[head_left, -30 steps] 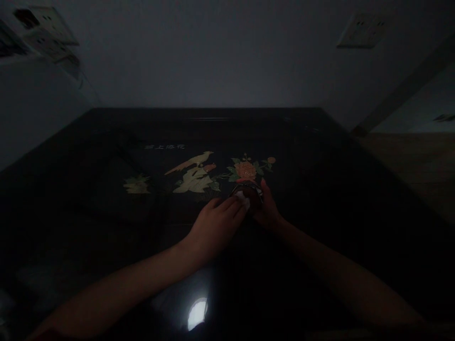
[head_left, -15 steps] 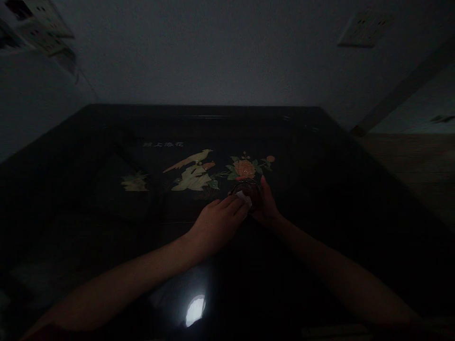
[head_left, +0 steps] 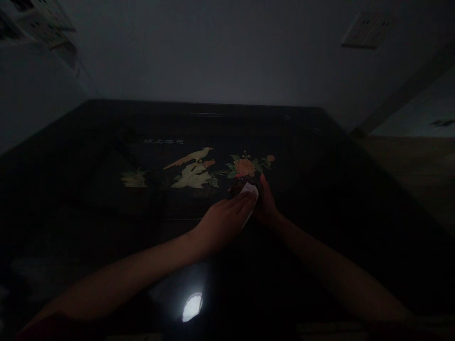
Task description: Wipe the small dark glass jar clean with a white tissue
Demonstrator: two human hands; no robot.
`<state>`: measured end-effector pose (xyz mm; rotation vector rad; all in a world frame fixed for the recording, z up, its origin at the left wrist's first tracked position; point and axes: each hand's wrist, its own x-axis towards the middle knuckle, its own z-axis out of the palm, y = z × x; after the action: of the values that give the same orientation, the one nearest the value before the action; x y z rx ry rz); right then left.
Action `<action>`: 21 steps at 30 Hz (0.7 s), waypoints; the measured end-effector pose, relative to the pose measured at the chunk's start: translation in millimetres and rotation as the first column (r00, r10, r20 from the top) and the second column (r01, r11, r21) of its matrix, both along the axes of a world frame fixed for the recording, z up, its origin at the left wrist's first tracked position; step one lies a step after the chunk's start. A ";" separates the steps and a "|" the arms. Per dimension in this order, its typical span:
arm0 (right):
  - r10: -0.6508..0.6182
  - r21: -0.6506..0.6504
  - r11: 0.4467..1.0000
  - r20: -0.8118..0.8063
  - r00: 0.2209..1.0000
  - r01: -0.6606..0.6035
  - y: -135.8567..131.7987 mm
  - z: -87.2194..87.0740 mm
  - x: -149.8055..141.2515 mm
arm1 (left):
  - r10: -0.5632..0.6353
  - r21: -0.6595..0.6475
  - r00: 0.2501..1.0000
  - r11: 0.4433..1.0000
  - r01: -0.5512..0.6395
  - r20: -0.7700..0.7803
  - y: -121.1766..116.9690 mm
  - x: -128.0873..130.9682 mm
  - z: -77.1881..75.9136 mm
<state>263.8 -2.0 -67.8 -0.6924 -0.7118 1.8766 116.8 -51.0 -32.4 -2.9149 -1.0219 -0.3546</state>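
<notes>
My left hand [head_left: 225,217] is closed on a white tissue [head_left: 250,189], part of which sticks out past the fingertips. The tissue lies against a dark, round vessel [head_left: 236,186] with a shiny rim; in this dim light its exact kind is unclear. Around the vessel's right side my right hand [head_left: 267,204] is wrapped, thumb up and fingertips showing at the far edge. Both hands are over the glossy black table [head_left: 320,189], just in front of an inlaid orange flower [head_left: 245,166].
An inlaid bird [head_left: 194,156] and pale rock decorate the tabletop, with white characters [head_left: 163,141] behind. The far edge meets a grey wall [head_left: 213,52] bearing a socket plate [head_left: 368,31] at right and more sockets [head_left: 44,26] at left. A bright reflection shows near the front.
My left hand has shifted slightly right and up along the vessel, and more of the tissue shows. My right hand keeps its hold; the view has moved a little.
</notes>
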 end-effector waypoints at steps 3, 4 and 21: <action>-0.007 -0.009 1.000 -0.005 1.000 0.007 0.4 -0.5 -0.4 | 0.060 0.088 0.996 0.995 -0.055 -0.062 2.6 2.0 -4.6; -0.010 -0.017 1.000 -0.010 1.000 0.010 0.4 -0.7 -0.6 | 0.082 0.114 0.994 0.991 -0.073 -0.077 3.4 2.6 -5.5; 0.010 -0.069 0.998 0.014 1.000 -0.009 2.5 -2.3 -1.3 | 0.139 0.157 0.979 0.981 -0.115 -0.150 0.7 5.2 10.6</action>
<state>262.5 0.6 -70.1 -0.7485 -0.6630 1.9140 122.0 -50.3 -21.8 -2.6801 -1.0994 -0.1782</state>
